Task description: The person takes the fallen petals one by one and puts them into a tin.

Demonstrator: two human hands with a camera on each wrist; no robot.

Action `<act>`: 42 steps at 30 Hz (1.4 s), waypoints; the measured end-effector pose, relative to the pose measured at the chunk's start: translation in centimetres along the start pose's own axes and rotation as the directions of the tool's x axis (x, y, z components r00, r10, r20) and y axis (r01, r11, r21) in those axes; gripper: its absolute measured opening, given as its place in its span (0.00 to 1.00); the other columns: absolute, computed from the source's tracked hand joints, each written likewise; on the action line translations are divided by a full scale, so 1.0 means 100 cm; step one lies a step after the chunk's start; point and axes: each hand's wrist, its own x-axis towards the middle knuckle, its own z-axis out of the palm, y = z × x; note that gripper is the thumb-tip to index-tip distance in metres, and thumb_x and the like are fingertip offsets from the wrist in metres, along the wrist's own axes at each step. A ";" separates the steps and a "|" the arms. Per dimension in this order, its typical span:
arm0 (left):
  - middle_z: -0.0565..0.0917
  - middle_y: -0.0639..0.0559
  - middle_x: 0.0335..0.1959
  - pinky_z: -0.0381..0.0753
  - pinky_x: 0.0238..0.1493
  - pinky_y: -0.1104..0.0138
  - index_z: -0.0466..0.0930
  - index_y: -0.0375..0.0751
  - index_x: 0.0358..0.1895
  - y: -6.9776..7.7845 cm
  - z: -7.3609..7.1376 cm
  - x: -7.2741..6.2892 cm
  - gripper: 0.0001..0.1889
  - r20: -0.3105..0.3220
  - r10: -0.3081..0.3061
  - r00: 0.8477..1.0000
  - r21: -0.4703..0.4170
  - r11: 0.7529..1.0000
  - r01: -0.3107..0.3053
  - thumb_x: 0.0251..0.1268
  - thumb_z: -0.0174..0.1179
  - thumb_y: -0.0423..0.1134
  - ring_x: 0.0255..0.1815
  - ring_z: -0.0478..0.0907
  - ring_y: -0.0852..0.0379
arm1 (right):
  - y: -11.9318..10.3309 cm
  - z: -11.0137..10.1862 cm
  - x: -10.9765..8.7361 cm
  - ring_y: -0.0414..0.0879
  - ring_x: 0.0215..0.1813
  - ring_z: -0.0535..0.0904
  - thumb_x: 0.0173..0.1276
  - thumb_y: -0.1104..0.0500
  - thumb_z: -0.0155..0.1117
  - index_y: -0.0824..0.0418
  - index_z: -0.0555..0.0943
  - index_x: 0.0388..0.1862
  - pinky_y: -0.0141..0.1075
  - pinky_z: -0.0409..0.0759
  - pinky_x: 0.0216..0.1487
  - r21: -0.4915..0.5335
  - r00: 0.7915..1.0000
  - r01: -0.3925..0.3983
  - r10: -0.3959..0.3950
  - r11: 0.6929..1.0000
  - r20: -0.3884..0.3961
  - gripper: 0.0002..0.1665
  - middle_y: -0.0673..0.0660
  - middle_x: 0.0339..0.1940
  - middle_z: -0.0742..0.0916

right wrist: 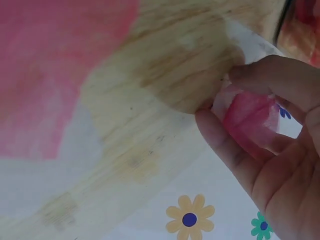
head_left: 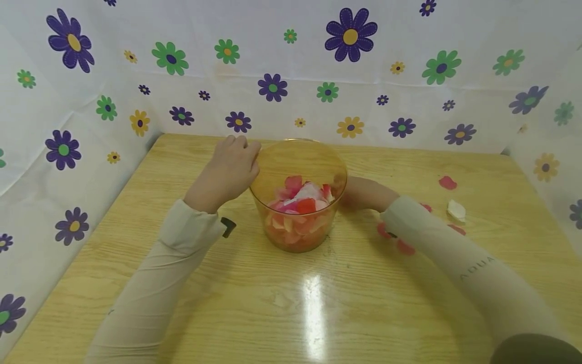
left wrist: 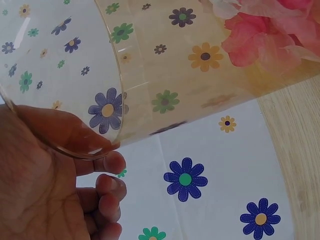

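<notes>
A clear amber plastic bucket (head_left: 297, 230) stands upright on the table, partly filled with pink, red and whitish flower petals (head_left: 306, 197). My left hand (head_left: 232, 167) grips its rim from the left. In the left wrist view, the thumb lies inside the clear wall and the fingers curl outside. On the bucket's other side is my right hand (head_left: 359, 192), low by the table and partly seen through the wall. The right wrist view shows a pink petal (right wrist: 250, 115) held between thumb and finger. A large blurred pink petal (right wrist: 55, 65) fills that view's upper left.
Loose pink petals lie on the table (head_left: 254, 313) to the right, among them one petal (head_left: 447, 182) near the back and another (head_left: 405, 247) under the right forearm. A white petal (head_left: 456, 211) lies beside them. Flower-printed sheeting (head_left: 291, 60) walls the table's back and sides.
</notes>
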 end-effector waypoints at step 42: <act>0.72 0.41 0.33 0.64 0.43 0.56 0.70 0.33 0.41 0.001 -0.007 0.005 0.10 0.025 0.000 1.000 -0.016 1.000 0.001 0.65 0.40 0.34 0.37 0.65 0.44 | -0.119 -0.090 -0.026 0.47 0.49 0.81 0.60 0.58 0.67 0.58 0.83 0.45 0.40 0.77 0.55 0.058 0.919 0.378 -0.382 0.924 0.097 0.14 0.51 0.45 0.86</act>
